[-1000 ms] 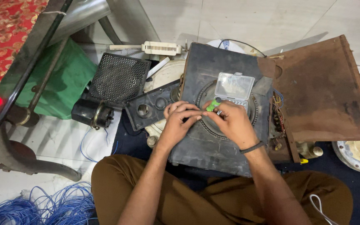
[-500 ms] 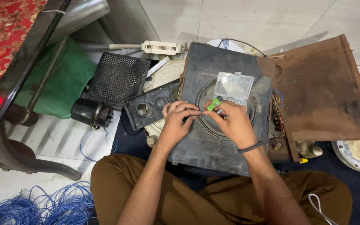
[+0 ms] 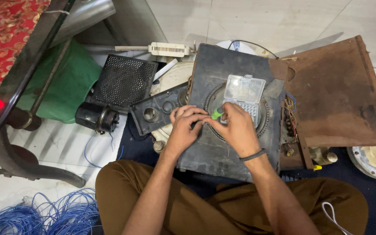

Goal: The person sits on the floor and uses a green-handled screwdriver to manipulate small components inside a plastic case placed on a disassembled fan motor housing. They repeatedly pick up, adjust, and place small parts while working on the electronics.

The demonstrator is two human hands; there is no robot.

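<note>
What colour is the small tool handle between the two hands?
Bright green handle, seen best in the head view.

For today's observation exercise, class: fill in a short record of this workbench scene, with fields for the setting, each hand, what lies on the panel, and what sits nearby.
Setting: person seated on the floor, dark square panel across the lap
Left hand: fingers bent, touching the green-handled tool
Right hand: grip closed on the same tool
On panel: clear plastic case, lid open
Left of panel: black perforated grille, small black motor
Right of panel: rusty brown board
Floor, lower left: blue wire coils
</note>
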